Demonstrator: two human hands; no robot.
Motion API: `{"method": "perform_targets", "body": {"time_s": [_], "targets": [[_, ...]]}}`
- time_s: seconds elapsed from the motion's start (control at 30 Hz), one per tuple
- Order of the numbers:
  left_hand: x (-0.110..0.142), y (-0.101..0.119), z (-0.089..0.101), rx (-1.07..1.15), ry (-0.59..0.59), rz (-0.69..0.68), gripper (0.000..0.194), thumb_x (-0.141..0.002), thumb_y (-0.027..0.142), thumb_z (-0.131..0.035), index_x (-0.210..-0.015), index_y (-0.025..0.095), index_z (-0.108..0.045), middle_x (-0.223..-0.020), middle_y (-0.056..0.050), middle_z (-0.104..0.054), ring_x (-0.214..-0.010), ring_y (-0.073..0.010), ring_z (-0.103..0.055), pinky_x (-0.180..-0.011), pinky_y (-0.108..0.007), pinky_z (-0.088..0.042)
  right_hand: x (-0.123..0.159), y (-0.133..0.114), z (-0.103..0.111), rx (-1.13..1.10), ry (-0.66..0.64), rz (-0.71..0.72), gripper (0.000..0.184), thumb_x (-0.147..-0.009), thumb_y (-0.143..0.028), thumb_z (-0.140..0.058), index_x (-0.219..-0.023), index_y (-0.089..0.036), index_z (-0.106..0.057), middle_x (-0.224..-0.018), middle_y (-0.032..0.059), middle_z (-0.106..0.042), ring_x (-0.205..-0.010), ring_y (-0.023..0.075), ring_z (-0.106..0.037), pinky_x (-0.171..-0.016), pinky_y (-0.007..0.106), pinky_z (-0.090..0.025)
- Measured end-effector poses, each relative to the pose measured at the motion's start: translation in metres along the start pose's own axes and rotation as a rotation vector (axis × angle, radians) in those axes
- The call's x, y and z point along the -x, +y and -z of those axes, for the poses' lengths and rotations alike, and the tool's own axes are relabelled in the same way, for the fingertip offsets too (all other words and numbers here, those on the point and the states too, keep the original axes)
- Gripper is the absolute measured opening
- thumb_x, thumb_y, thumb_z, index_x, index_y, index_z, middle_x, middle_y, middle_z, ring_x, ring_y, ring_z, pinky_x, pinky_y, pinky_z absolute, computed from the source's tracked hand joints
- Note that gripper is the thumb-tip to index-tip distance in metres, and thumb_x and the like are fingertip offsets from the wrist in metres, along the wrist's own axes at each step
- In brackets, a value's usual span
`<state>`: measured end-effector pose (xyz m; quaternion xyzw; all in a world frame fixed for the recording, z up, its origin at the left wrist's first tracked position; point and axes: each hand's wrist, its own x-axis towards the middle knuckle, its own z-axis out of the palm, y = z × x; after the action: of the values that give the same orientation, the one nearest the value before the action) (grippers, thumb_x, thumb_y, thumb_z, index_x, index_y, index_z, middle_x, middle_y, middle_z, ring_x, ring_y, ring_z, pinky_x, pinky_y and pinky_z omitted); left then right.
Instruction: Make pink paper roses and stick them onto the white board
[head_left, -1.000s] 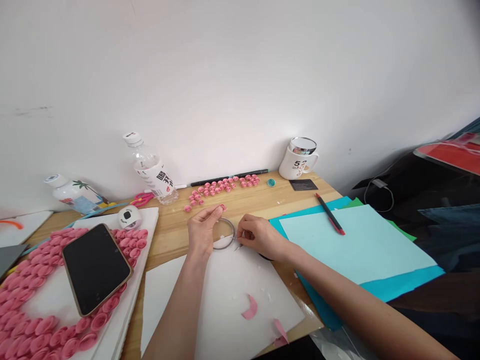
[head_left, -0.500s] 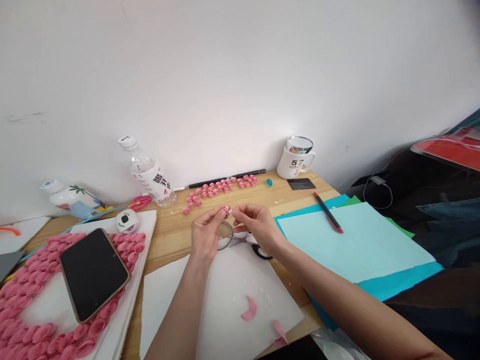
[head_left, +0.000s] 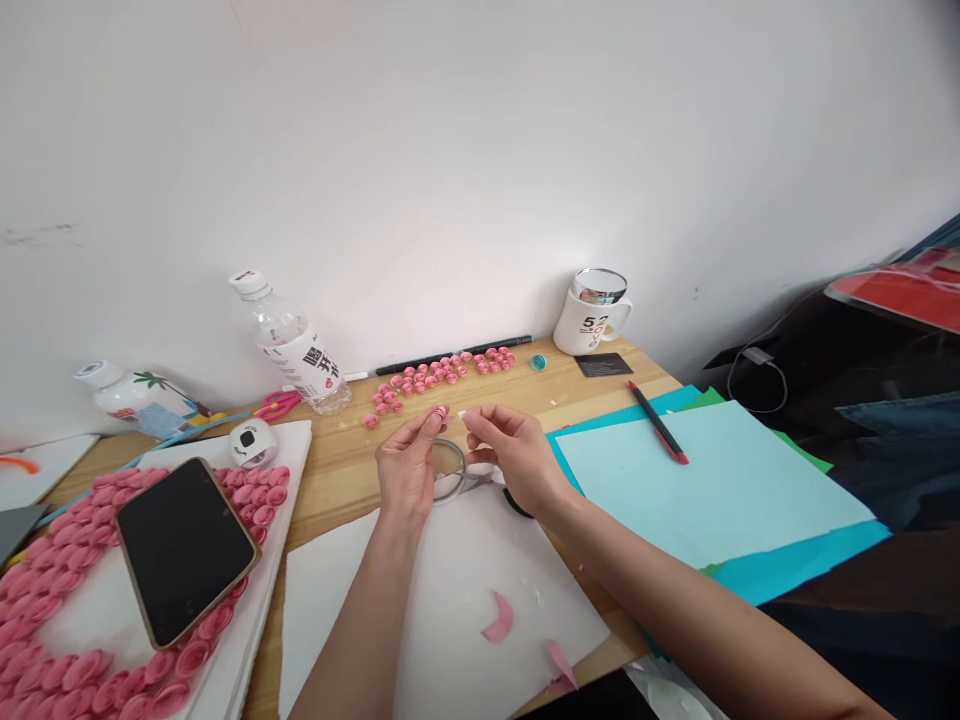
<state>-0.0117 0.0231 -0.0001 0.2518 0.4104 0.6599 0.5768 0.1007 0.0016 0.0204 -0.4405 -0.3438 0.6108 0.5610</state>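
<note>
Pink scraps [head_left: 498, 617] lie nearest me, on a white sheet [head_left: 450, 620]. Past them I see a tape ring [head_left: 463, 464] between the hands: the left hand [head_left: 405, 470] pinches a small pink coil [head_left: 441, 411], the right hand [head_left: 511, 455] a tiny white piece [head_left: 462, 414] just beside it. Farther across the tabletop [head_left: 341, 460], pink rosettes [head_left: 429, 380] cluster near a clear bottle [head_left: 304, 355] by the wall [head_left: 450, 180].
</note>
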Motion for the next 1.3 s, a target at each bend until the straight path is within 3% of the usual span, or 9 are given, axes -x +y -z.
{"method": "perform_targets", "body": {"time_s": [0.13, 0.4, 0.7, 0.87, 1.07, 1.2, 1.3], "targets": [[0.002, 0.001, 0.000, 0.018, -0.007, 0.028, 0.023, -0.047, 0.019, -0.081, -0.069, 0.014, -0.073, -0.074, -0.004, -0.072, -0.069, -0.0103, -0.061, -0.079, -0.026, -0.046, -0.001, 0.006, -0.005, -0.039, 0.000, -0.074, 0.033, -0.057, -0.045, -0.075, -0.070, -0.016, -0.065, -0.064, -0.0026, -0.052, -0.057, 0.0076, -0.045, -0.054, 0.022, -0.046], [0.003, 0.001, -0.001, 0.064, -0.012, 0.061, 0.021, -0.049, 0.017, -0.081, -0.068, 0.014, -0.073, -0.075, -0.005, -0.072, -0.072, -0.0113, -0.063, -0.083, -0.026, -0.047, -0.002, 0.013, -0.007, 0.014, 0.015, -0.043, 0.032, -0.061, -0.045, -0.071, -0.068, -0.015, -0.065, -0.056, -0.0031, -0.051, -0.051, 0.0076, -0.046, -0.055, 0.024, -0.044], [0.005, 0.000, -0.002, 0.039, -0.003, 0.041, 0.021, -0.050, 0.018, -0.080, -0.069, 0.016, -0.073, -0.077, -0.004, -0.072, -0.083, -0.0155, -0.065, -0.092, -0.031, -0.045, -0.007, 0.018, -0.014, -0.012, 0.139, -0.060, 0.027, -0.057, -0.038, -0.074, -0.068, -0.014, -0.067, -0.057, -0.0028, -0.053, -0.050, 0.0065, -0.042, -0.051, 0.022, -0.037], [0.005, -0.007, -0.001, -0.093, 0.031, -0.118, 0.020, -0.054, 0.021, -0.078, -0.074, 0.018, -0.074, -0.081, -0.003, -0.073, -0.086, -0.0178, -0.065, -0.092, -0.034, -0.047, -0.012, 0.019, -0.022, -0.025, 0.213, -0.082, 0.029, -0.054, -0.039, -0.074, -0.061, -0.013, -0.065, -0.049, -0.0049, -0.048, -0.046, 0.0058, -0.039, -0.047, 0.021, -0.033], [0.006, -0.007, 0.002, -0.339, -0.005, -0.353, 0.014, -0.061, 0.023, -0.075, -0.075, 0.020, -0.074, -0.084, -0.003, -0.072, -0.084, -0.0185, -0.065, -0.082, -0.031, -0.051, -0.017, 0.023, -0.020, -0.051, 0.174, -0.128, 0.037, -0.045, -0.043, -0.079, -0.058, -0.013, -0.063, -0.047, -0.0052, -0.047, -0.044, 0.0049, -0.037, -0.044, 0.021, -0.031], [0.006, -0.005, 0.000, -0.202, 0.013, -0.213, 0.017, -0.058, 0.021, -0.076, -0.074, 0.018, -0.074, -0.081, -0.004, -0.073, -0.084, -0.0183, -0.065, -0.086, -0.032, -0.049, -0.019, 0.023, -0.007, 0.033, 0.128, -0.159, 0.034, -0.048, -0.042, -0.079, -0.058, -0.014, -0.062, -0.049, -0.0035, -0.051, -0.046, 0.0063, -0.043, -0.046, 0.021, -0.035], [0.004, -0.004, -0.001, -0.035, 0.046, -0.062, 0.019, -0.054, 0.019, -0.078, -0.072, 0.015, -0.073, -0.077, -0.006, -0.072, -0.082, -0.0169, -0.066, -0.088, -0.032, -0.047, -0.018, 0.017, 0.001, 0.091, 0.020, -0.060, 0.030, -0.055, -0.040, -0.077, -0.070, -0.015, -0.067, -0.058, -0.0011, -0.060, -0.053, 0.0084, -0.051, -0.055, 0.023, -0.044]]}}
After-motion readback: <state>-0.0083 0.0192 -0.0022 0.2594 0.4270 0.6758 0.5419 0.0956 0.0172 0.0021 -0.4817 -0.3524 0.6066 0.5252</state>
